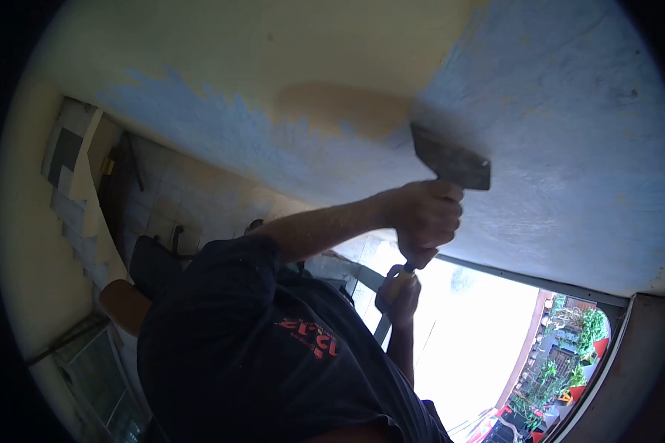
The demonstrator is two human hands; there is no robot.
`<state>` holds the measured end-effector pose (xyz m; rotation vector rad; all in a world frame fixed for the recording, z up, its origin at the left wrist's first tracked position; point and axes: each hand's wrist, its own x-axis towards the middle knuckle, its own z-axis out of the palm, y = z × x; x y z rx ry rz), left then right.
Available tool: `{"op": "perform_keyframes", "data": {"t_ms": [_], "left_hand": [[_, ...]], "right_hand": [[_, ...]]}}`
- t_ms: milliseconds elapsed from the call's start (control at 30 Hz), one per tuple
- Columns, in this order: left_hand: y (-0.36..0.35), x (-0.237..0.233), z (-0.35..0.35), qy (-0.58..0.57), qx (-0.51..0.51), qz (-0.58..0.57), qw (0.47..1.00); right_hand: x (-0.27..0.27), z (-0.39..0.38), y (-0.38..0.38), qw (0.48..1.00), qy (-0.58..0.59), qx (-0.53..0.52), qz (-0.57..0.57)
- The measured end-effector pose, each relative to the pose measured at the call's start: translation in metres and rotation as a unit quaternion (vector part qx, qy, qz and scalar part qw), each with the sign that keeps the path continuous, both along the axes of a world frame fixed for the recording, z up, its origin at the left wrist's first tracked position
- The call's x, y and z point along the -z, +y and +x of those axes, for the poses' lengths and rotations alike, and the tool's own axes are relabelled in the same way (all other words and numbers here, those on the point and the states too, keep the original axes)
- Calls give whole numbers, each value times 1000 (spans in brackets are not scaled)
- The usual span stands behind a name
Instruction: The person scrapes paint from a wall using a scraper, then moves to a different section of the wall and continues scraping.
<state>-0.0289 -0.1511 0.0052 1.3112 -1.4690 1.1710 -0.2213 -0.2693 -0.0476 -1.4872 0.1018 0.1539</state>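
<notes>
A wide flat metal scraper (451, 159) lies with its blade against the wall, and its edges are blurred. My left hand (430, 218) is closed around the scraper's handle just below the blade, with the fingers wrapped over it. Lower down, my right hand (397, 295) is closed on the yellow end of the same handle. The wall (554, 125) is patchy: cream paint (222, 44) covers its upper left, while a blue-grey layer shows around and right of the blade. A brownish shadow falls on the wall left of the scraper.
White-edged stairs (85, 184) stand at the far left, with a dark chair (154, 260) nearby on the tiled floor (199, 210). At lower right, a bright doorway with a grey frame (539, 284) opens toward green plants (550, 380). A glazed window panel (100, 380) is at lower left.
</notes>
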Motion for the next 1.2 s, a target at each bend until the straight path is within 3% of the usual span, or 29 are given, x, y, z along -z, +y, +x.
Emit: {"op": "perform_keyframes", "data": {"t_ms": [133, 267, 400, 500, 533, 633, 667, 767, 867, 967, 1100, 1200], "left_hand": [[17, -23, 7, -24, -20, -24, 999], [-2, 15, -4, 19, -16, -11, 1000], [12, -25, 7, -25, 0, -69, 997], [5, -5, -1, 4, 15, -56, 998], [8, 4, -9, 34, 3, -5, 999], [3, 0, -2, -13, 7, -61, 998], [6, -8, 4, -29, 15, -52, 998], [19, -23, 6, -20, 12, -64, 998], [8, 21, -8, 39, 30, -16, 999], [10, 11, -1, -8, 10, -39, 999], [20, -19, 9, -33, 36, -58, 997], [21, 15, -6, 25, 26, 11, 999]], "right_hand": [[-22, 7, 9, 1000, -1, -8, -17], [-2, -2, 10, 996, -22, 21, -81], [-28, 6, 17, 1000, -11, 5, -23], [-12, -8, 16, 999, -7, 26, -38], [-9, -11, 20, 998, 9, 40, -41], [-6, -4, 16, 994, -37, 39, -98], [-13, 1, 17, 998, -26, 31, -47], [-22, 6, 27, 998, -25, 24, -45], [10, -13, 28, 998, -10, 34, -45], [6, -4, 28, 996, -38, 38, -70], [-6, 4, 30, 1000, -17, 25, 6], [14, -6, 42, 992, -19, 68, -102]]}}
